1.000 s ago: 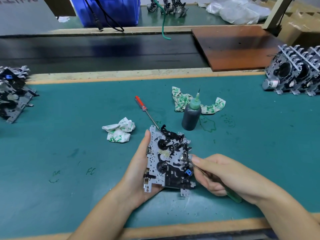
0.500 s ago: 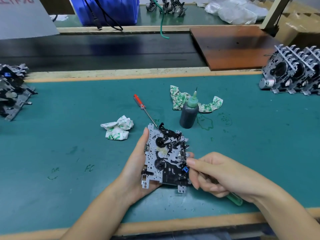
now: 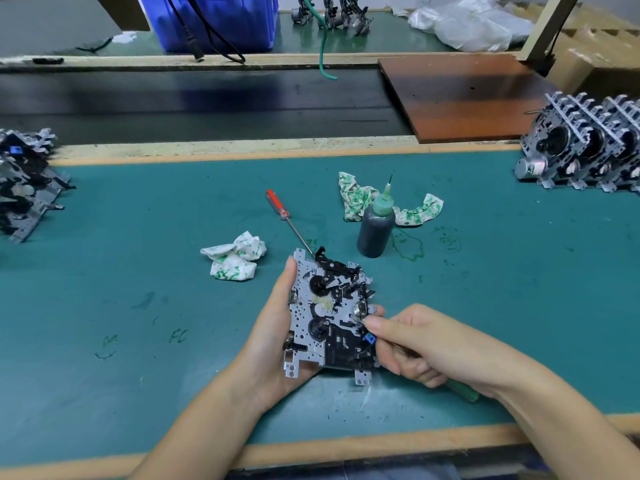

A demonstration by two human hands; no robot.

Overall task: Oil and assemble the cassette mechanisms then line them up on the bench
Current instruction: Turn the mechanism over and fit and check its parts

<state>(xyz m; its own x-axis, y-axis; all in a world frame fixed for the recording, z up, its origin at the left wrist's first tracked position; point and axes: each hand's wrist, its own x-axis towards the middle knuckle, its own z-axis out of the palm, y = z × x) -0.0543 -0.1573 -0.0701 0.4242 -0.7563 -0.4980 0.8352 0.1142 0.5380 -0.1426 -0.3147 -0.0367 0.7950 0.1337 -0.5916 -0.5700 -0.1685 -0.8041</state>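
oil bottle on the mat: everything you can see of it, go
The oil bottle stands upright on the green mat, just beyond the cassette mechanism held in the hands. It looks like soft plastic: a dark, near-black round body, a pale green conical cap and a thin dark needle tip pointing up. Neither hand touches it. A green-stained crumpled rag lies right behind it; whether they touch cannot be told. Green smears mark the mat to its right. The red-handled screwdriver lies apart, to its left.
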